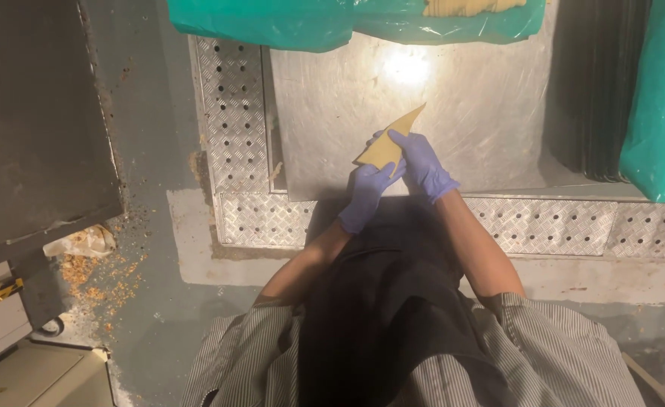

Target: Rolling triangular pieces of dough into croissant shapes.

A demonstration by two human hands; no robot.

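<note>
Both gloved hands are closed on 1 thin yellow dough sheet (390, 140), and the step in hand looks like folding it into a cone over the steel table (483, 105). The left hand (368, 194) pinches the lower wide end from below while the right hand (421, 162) wraps its fingers over the fold, so the pointed tip sticks up and away beyond both grips. The next move likely calls for pressing the overlapping edge flat without tearing it.

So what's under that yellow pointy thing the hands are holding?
Below the yellow dough sheet lies the shiny metal table. The left hand and right hand, both gloved, hide the sheet's lower end and the table there.
</note>
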